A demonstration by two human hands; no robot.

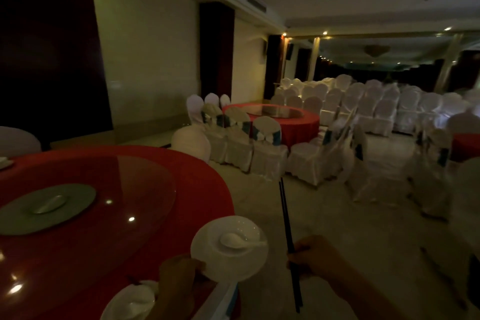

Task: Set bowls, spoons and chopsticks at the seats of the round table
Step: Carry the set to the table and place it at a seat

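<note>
Here, at the bottom centre of the frame, the left hand (179, 277) grips the rim of a white bowl (230, 248) with a white spoon (240, 240) lying inside it, held by the edge of the red round table (181, 176). Just right of it, the right hand (315, 260) is clenched around a pair of dark chopsticks (287, 226) that point upward. Another bowl (130, 302) rests on the table at the lower left.

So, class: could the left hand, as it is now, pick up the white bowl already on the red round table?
Probably not: the left hand is already gripping another white bowl with a spoon, though the set bowl lies close beside it.
</note>
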